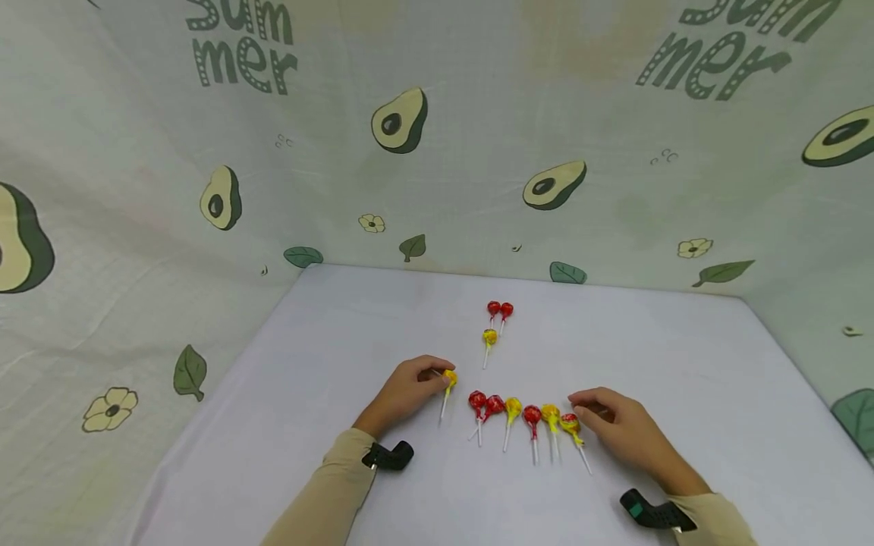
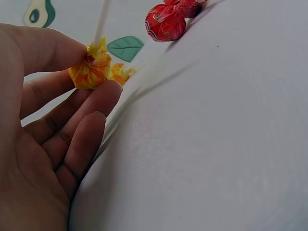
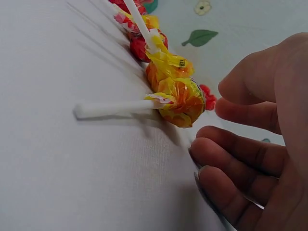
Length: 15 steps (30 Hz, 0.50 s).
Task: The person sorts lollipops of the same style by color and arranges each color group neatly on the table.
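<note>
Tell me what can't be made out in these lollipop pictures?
- Print on the yellow lollipop wrapper: too small, right wrist view.
- Right hand touching the lollipop or not: fingers hide it, head view.
- Far lollipops wrappers' detail: too small.
- Red lollipop: cut off by top edge.

We see crinkled glossy plastic wrap on the yellow lollipop (image 2: 91, 70) our left hand (image 2: 43, 130) pinches, its matt white stick, and the smooth matt white cloth-covered desk (image 1: 328, 334) beneath.

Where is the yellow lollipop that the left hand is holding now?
In the head view, the yellow lollipop is pinched by the left hand on the white table, just left of the row of lollipops.
</note>
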Tool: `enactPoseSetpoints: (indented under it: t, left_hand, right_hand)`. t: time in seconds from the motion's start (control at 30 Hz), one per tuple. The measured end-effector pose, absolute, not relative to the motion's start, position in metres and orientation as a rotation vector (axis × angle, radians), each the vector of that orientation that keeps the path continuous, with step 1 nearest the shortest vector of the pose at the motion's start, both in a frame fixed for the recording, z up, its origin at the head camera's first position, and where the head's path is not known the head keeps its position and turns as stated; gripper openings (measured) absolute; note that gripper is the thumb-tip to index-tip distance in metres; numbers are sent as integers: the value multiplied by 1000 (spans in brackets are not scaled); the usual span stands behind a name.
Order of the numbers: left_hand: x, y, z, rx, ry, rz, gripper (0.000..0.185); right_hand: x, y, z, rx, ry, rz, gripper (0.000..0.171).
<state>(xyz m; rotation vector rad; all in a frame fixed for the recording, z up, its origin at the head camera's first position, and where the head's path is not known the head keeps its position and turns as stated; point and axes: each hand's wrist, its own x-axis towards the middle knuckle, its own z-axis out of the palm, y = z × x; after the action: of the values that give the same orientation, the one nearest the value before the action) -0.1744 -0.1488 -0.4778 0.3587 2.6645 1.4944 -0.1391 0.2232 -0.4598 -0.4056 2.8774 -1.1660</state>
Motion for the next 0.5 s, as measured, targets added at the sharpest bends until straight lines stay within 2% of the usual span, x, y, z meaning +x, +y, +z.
enactPoseSetpoints:
  t: [0.5]
  left_hand:
    - [-174, -147, -479, 359, 2676, 1496, 23]
  right_hand:
    - [-133, 224, -466, -506, 2846, -1220, 21]
